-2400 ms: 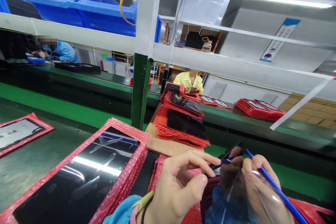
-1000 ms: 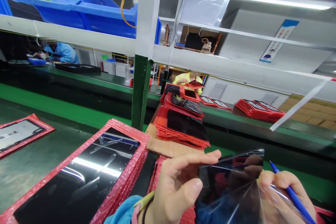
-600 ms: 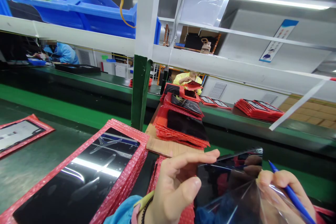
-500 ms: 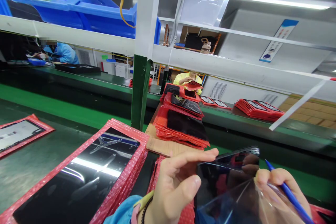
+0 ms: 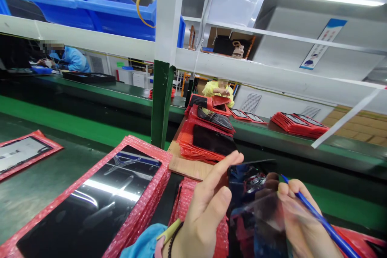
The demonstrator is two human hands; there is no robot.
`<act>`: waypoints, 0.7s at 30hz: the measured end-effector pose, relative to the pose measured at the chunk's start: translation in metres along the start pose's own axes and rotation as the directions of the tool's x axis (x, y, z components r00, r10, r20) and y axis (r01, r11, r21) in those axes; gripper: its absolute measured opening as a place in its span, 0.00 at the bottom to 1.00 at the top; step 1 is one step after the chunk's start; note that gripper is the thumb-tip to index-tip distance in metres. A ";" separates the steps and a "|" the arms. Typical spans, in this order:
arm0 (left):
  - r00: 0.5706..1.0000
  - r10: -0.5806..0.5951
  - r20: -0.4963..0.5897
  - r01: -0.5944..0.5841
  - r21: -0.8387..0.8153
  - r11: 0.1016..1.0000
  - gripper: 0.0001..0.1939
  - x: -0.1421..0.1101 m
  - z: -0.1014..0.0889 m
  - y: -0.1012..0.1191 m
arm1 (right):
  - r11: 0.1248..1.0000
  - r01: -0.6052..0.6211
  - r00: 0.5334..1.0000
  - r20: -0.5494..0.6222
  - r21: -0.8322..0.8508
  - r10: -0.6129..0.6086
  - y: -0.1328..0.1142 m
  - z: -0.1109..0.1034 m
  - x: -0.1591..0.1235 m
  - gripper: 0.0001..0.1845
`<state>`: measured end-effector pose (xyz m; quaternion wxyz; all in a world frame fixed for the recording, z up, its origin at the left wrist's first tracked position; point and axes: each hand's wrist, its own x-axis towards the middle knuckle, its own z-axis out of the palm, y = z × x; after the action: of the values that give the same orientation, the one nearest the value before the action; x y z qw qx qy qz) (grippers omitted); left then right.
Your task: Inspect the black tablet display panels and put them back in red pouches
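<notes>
My left hand point(image 5: 205, 209) holds the left edge of a glossy black glass panel point(image 5: 244, 197), raised and tilted toward me at the bottom centre. My right hand point(image 5: 299, 217) grips a blue pen point(image 5: 320, 219) and pinches a clear protective film point(image 5: 272, 213) that is partly lifted off the panel's face. Both hands are closed on what they hold. The panel's lower part runs out of frame.
A black panel on red bubble wrap point(image 5: 99, 197) lies at my left, another point(image 5: 21, 153) at the far left on the green belt point(image 5: 45, 181). Red-wrapped panel stacks point(image 5: 208, 141) sit ahead by a green post point(image 5: 160, 105). Two people work across the line.
The panel has tipped up more steeply and shifted left. My right hand with pen and film has risen closer to the panel's top, and my left fingers have stretched upward.
</notes>
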<state>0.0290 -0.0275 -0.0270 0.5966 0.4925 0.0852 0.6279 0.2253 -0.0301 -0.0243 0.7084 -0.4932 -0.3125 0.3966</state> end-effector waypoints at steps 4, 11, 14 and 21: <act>0.998 -0.027 -0.049 0.027 0.000 1.000 0.33 -0.004 0.002 -0.018 | 0.999 -0.012 0.999 -0.035 0.034 0.014 0.007 0.002 0.006 0.26; 0.989 -0.113 -0.095 0.105 -0.079 0.991 0.31 -0.005 0.009 -0.007 | 0.991 -0.063 0.998 -0.003 0.118 0.064 0.014 0.000 0.008 0.24; 0.982 -0.116 -0.148 0.086 -0.195 0.977 0.32 -0.003 0.014 0.000 | 0.980 -0.102 0.981 -0.145 0.172 0.127 0.019 -0.005 0.012 0.28; 0.979 -0.093 -0.181 0.035 -0.303 0.952 0.28 0.006 0.010 -0.008 | 0.944 -0.197 0.975 0.159 0.264 0.159 0.016 -0.009 0.016 0.16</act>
<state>0.0431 -0.0252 -0.0244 0.6730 0.3306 0.0631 0.6586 0.2368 -0.0175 -0.0416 0.7091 -0.3870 -0.2550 0.5314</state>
